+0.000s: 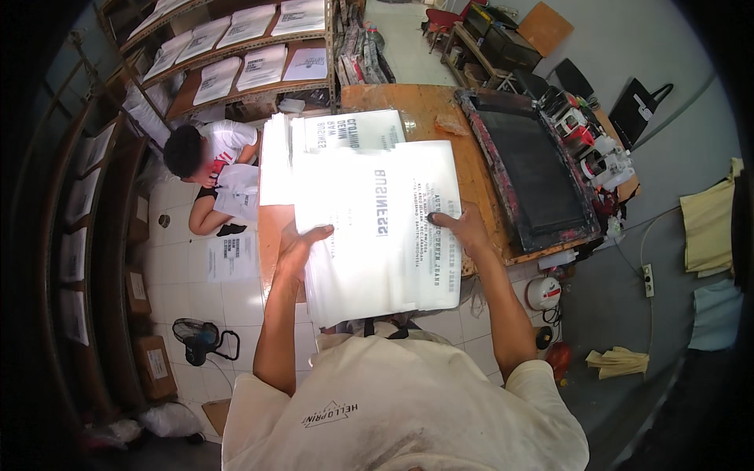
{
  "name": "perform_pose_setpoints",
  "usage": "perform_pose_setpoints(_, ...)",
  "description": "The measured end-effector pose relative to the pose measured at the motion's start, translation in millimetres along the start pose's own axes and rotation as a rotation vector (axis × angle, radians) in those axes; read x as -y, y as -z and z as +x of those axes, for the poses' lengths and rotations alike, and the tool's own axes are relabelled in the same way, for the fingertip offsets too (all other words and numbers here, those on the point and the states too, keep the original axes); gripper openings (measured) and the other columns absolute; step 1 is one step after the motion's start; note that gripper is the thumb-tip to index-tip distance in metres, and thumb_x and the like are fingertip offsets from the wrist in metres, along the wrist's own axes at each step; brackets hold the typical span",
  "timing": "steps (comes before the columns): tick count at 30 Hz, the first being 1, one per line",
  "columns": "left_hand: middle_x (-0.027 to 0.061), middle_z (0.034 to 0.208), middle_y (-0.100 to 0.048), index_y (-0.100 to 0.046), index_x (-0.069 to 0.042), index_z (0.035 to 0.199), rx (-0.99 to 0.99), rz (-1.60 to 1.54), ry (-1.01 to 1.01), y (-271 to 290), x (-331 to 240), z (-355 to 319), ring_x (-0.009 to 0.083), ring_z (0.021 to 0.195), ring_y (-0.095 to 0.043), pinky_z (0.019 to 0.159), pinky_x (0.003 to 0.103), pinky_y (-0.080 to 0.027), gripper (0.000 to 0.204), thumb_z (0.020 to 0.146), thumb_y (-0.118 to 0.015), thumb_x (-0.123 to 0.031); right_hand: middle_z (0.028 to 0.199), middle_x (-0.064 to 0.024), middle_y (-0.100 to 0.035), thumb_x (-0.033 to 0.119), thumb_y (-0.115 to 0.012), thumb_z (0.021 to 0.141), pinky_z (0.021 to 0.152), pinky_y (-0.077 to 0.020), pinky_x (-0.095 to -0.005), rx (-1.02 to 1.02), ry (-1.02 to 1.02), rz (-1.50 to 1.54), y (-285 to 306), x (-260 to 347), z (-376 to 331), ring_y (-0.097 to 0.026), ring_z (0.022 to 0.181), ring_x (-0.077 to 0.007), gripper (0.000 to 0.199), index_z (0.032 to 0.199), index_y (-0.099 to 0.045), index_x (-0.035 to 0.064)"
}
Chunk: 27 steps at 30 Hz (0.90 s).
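A thick stack of white plastic bags (357,251), printed with dark lettering, is held between my two hands in front of my body. My left hand (296,245) grips its left edge, thumb on top and fingers hidden beneath. On the right edge, my right hand (465,228) is closed the same way, its thumb pressed on the print. Beyond the held stack, more printed bags (373,125) lie piled on the wooden table (365,97). Another white pile (275,169) sits at the table's left side.
A dark framed printing screen (534,169) lies on the table's right, beside bottles and jars (597,161). Shelves of printed bags (239,74) stand at the far left. A person (220,157) sits on the floor left of the table, near a black fan (200,339).
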State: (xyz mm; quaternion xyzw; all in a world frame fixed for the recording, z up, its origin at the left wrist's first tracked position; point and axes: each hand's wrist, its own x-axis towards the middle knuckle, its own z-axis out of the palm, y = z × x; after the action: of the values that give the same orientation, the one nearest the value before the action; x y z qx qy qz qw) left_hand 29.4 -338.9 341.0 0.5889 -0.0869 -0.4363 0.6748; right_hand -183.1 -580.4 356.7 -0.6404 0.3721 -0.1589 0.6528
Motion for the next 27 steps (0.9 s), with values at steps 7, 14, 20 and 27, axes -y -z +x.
perform_pose_setpoints(7, 0.0181, 0.112, -0.068, -0.058, 0.006, 0.124, -0.094, 0.133, 0.101, 22.6, 115.7, 70.3, 0.0282, 0.094, -0.070, 0.081, 0.038, -0.059, 0.050, 0.078, -0.074, -0.003, 0.102, -0.0170, -0.073, 0.010, -0.079, 0.081, 0.075, -0.0580, -0.0355, -0.076, -0.175, -0.059, -3.5, -127.7, 59.9, -0.072, 0.084, -0.0244, 0.035, 0.111, -0.069, -0.0053)
perform_pose_setpoints(14, 0.0215, 0.111, -0.067, -0.055, 0.009, 0.125, -0.150, 0.124, 0.169, 9.9, 102.8, 67.9, 0.0296, 0.092, -0.070, 0.077, 0.040, -0.061, 0.052, 0.080, -0.074, -0.007, 0.115, -0.0196, -0.068, 0.013, -0.081, 0.078, 0.090, -0.0540, -0.0382, 0.061, -0.129, -0.189, 12.2, -137.0, 58.5, -0.067, 0.107, -0.0252, 0.060, 0.128, -0.054, -0.0080)
perform_pose_setpoints(20, 0.0211, 0.111, -0.067, -0.056, 0.009, 0.124, -0.161, 0.205, 0.120, 8.7, 108.2, 66.7, 0.0288, 0.093, -0.070, 0.076, 0.040, -0.060, 0.049, 0.083, -0.075, -0.011, 0.113, -0.0206, -0.069, 0.008, -0.084, 0.073, 0.094, -0.0535, -0.0390, 0.037, -0.222, -0.152, 7.4, -143.1, 64.5, -0.068, 0.104, -0.0295, 0.063, 0.127, -0.053, -0.0053)
perform_pose_setpoints(27, 0.0201, 0.118, -0.066, -0.052, 0.004, 0.131, -0.249, 0.130, 0.088, -10.0, 103.6, 55.2, 0.0277, 0.098, -0.068, 0.082, 0.040, -0.057, 0.061, 0.083, -0.081, -0.020, 0.108, -0.0163, -0.071, 0.033, -0.082, 0.076, 0.089, -0.0521, -0.0421, 0.126, -0.160, -0.125, -76.3, -76.2, -8.5, -0.069, 0.099, -0.0331, 0.064, 0.127, -0.058, 0.0030)
